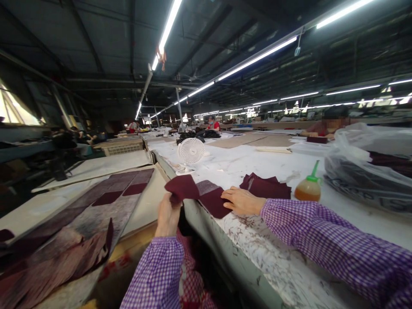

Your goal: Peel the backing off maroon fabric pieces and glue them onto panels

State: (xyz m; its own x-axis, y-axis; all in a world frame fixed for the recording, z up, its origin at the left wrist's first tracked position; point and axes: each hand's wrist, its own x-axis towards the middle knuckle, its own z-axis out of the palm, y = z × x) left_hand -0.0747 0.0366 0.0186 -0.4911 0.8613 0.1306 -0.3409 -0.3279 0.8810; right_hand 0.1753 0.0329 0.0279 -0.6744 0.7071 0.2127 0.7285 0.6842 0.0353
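My left hand (168, 214) is closed on a maroon fabric piece (183, 187), raised just off the table's near edge; its thumb is partly hidden. Flat at the table edge lies another maroon piece (214, 204), with a greyish patch (206, 187) along its far side. On that piece's right side rest the stretched fingers of my right hand (241, 200), palm down. Behind the right wrist is a fanned stack of maroon pieces (268, 185). Purple checked sleeves cover both my arms.
A squeeze bottle (308, 189) of amber liquid and a clear plastic bag (367, 171) stand right. A white fan (191, 151) sits ahead. Leftward, maroon strips (74, 253) cover a lower board, across a gap. A co-worker (333, 122) sits at far right.
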